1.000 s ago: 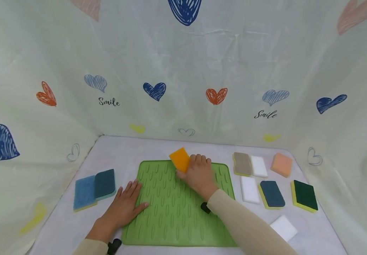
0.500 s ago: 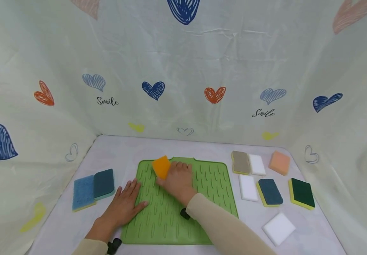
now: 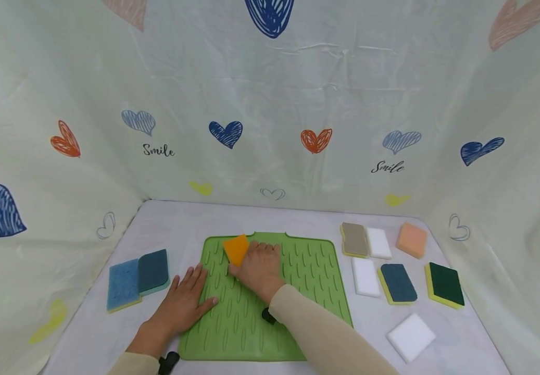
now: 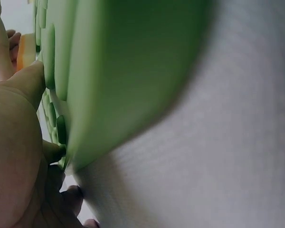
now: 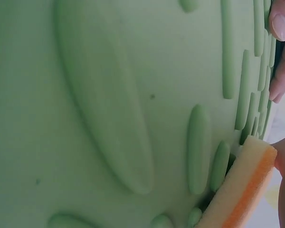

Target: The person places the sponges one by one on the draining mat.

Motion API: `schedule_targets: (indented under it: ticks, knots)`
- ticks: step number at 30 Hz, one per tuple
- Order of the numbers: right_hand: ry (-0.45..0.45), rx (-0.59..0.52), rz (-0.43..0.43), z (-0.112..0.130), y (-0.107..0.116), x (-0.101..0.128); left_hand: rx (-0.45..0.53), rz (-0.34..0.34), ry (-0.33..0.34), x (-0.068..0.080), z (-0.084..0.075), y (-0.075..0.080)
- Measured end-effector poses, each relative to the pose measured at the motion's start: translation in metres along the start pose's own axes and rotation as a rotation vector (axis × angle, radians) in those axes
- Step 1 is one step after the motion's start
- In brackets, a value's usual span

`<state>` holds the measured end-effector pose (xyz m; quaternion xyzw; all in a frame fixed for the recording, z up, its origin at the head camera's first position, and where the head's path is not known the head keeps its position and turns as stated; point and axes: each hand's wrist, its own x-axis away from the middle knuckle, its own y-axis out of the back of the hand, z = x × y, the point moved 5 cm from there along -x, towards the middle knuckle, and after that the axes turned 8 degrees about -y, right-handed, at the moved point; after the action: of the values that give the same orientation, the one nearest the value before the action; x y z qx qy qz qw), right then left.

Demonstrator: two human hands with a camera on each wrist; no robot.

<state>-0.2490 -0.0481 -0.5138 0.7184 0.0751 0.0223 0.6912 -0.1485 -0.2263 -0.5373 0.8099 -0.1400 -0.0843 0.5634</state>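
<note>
Orange sponge: flat squarish orange-and-cream foam sponge (image 3: 236,251), sticking out L of R fingers, over mat, cream layer facing down; prob. held by one end so the rest meets the ribs; exact tilt unclear.
Mat: green rectangular rubbery mat w/ raised oblong ribs (image 3: 316,281), under R fingers, L edge under L hand.
L hand (image 3: 183,302): laid over mat edge, prob. bracing mat vs. sliding on white table (image 3: 180,213).
Side sponges: blue foam sponge (image 3: 123,284) + dark teal scouring sponge (image 3: 153,270), just L of L fingers, prob. parked off mat for working room.
L fingers: straight, slightly apart, thumb splayed onto mat; grip nothing.
R hand (image 3: 261,268): fingers + thumb clamped on orange sponge; some fingertips hidden, can't tell exact gap.
</note>
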Motion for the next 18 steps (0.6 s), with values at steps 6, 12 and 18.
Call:
schedule_targets:
  ticks: [6,12,18]
  knots:
    - [0.009,0.013,0.040,0.002,0.001,0.003,-0.015,0.005,-0.003,0.000,0.001,-0.001]
    - [0.039,-0.006,0.078,0.005,0.002,0.007,-0.018,0.018,-0.007,-0.001,-0.001,-0.001]
    - [0.129,-0.048,0.062,0.013,0.002,0.013,-0.015,0.010,-0.015,0.001,-0.003,0.002]
